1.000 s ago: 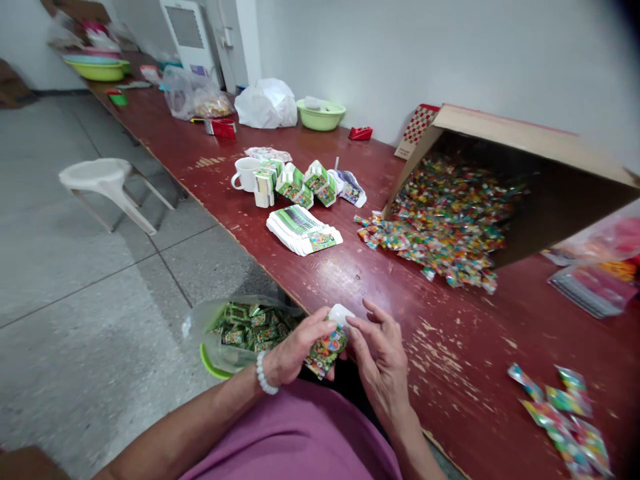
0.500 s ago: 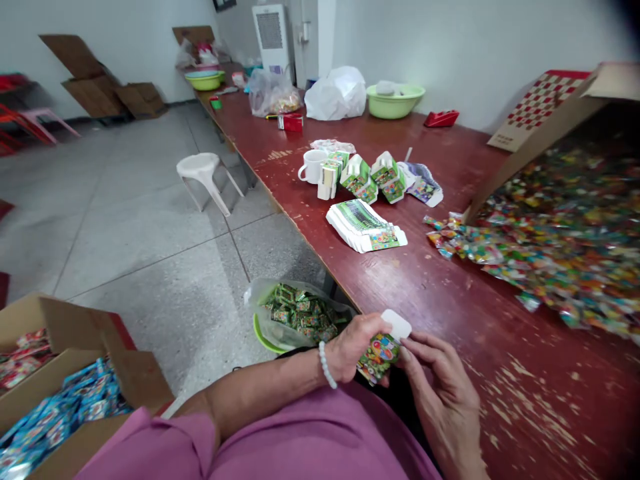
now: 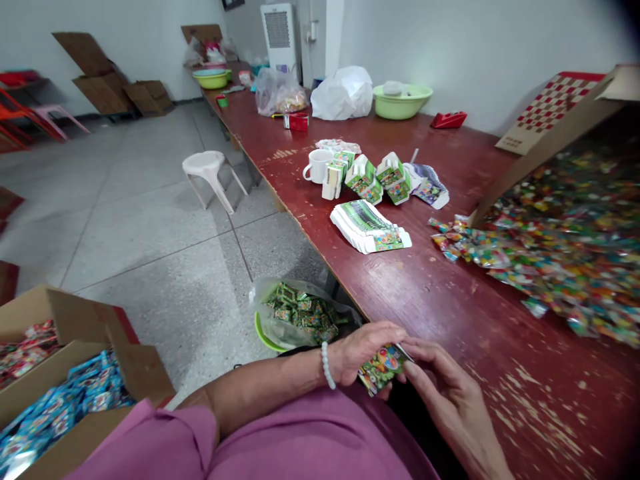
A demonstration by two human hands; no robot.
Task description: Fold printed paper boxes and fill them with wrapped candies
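Observation:
My left hand (image 3: 363, 347) is wrapped round a small green printed carton (image 3: 383, 367) at the table's near edge, over my lap. My right hand (image 3: 445, 387) pinches the carton's top end with its fingertips, and the flap lies folded down. Just left of my hands, below the table edge, a green bowl lined with a plastic bag (image 3: 295, 320) holds several finished small cartons. A stack of flat unfolded cartons (image 3: 367, 227) lies on the red table (image 3: 425, 293). Beyond it stand several folded-up open cartons (image 3: 373, 177).
A tipped cardboard box (image 3: 550, 127) spills colourful wrapped sweets (image 3: 545, 253) over the table at right. A white mug (image 3: 316, 165), green bowls, bags and a red object sit farther back. A white stool (image 3: 207, 170) stands on the floor. Open boxes of packets (image 3: 60, 393) are at lower left.
The carton's white flap, standing up half a second ago, is now folded shut under my right fingertips. The view swung left a second ago and has since held nearly still.

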